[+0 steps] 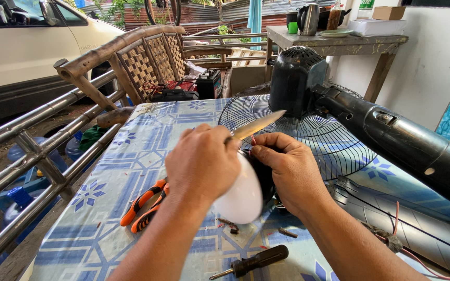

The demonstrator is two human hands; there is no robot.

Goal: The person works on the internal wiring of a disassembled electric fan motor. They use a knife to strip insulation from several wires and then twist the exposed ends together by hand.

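Two hands (246,164) on white housing (243,195), knife (256,125)

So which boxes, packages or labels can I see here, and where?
Cardboard box: brown, oblong, far end of the side table.
White package: flat, oblong, under that box.
Green-and-white label: on the wall above the table, cut off by the frame edge.

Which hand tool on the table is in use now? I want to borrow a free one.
The knife, held in the left hand. The orange-handled pliers and the black-handled screwdriver lie untouched on the tablecloth.
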